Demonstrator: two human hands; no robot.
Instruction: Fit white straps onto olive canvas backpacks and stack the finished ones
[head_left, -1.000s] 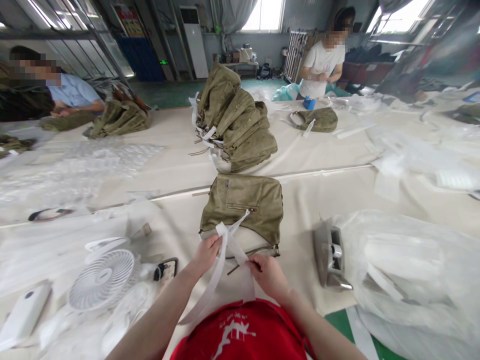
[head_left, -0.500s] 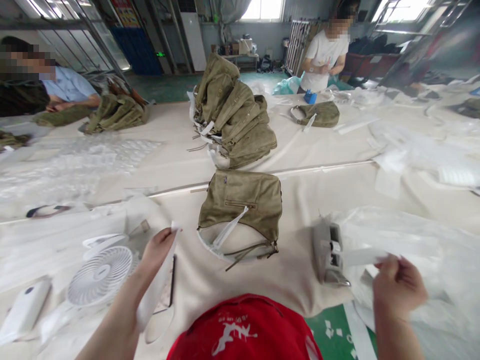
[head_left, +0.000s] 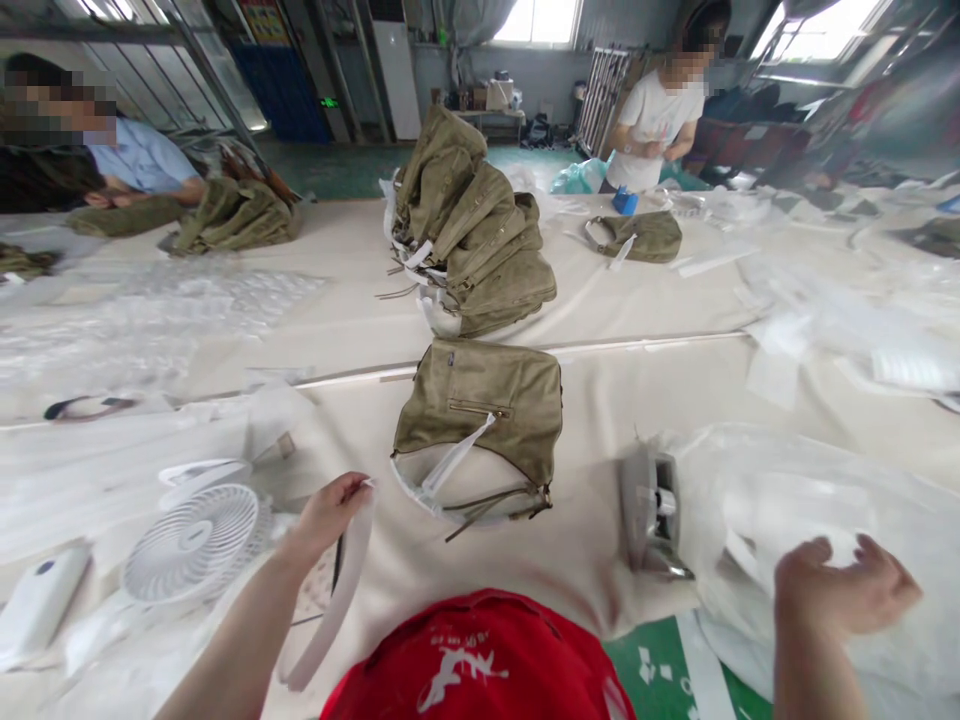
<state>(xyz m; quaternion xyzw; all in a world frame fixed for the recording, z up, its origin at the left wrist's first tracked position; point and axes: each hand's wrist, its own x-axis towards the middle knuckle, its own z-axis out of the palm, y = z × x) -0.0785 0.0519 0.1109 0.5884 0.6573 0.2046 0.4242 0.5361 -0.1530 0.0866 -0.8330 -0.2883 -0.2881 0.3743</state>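
left fingers (head_left: pixel 351 487) pinch a white strip (head_left: pixel 351 565), right fingers (head_left: pixel 881 570) parted, above cream tabletop (head_left: pixel 600 420), grey wall (head_left: pixel 559 78) beyond.

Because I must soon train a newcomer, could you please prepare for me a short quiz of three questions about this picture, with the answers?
1. Choose one. What does the left hand hold?
A) a fan
B) a white strip
C) a phone

2. Fill in the missing colour: the thin tie attached to the nearest olive bag is ____.

3. True or false: the right hand is touching that bag.

Key:
1. B
2. white
3. False; the hand is off to the right, apart from the bag.
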